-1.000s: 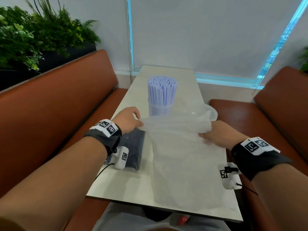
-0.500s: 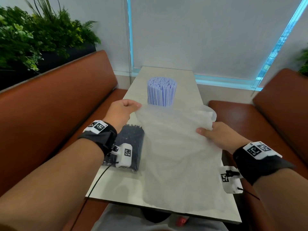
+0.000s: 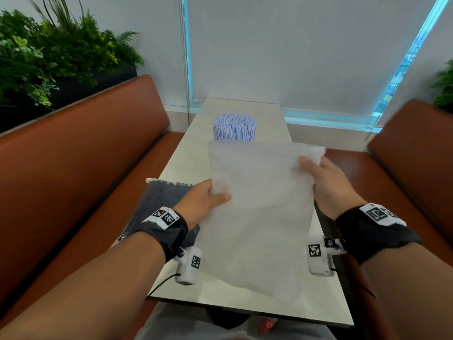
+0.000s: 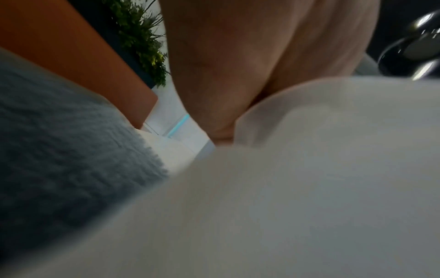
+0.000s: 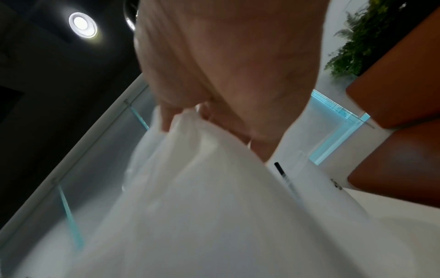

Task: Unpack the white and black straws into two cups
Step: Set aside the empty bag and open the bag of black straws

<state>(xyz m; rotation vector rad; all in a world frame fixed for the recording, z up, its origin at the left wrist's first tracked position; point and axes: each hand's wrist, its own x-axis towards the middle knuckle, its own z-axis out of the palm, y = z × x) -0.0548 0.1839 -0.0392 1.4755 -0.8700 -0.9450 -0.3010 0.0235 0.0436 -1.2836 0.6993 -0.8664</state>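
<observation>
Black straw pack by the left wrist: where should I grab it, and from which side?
Judging by how it lies, grip the black straw pack across its middle, from above. It lies flat along the table's left edge, half under the left hand.

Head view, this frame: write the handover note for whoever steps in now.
Left hand and right hand each grip a side of the empty bag, held up over the table.
White straws stand upright at the far end; their cup is hidden behind the bag.
Black straws lie packed, by the left wrist.
Done: white straws.
Left: drop the bag, unpack the black straws.
</observation>
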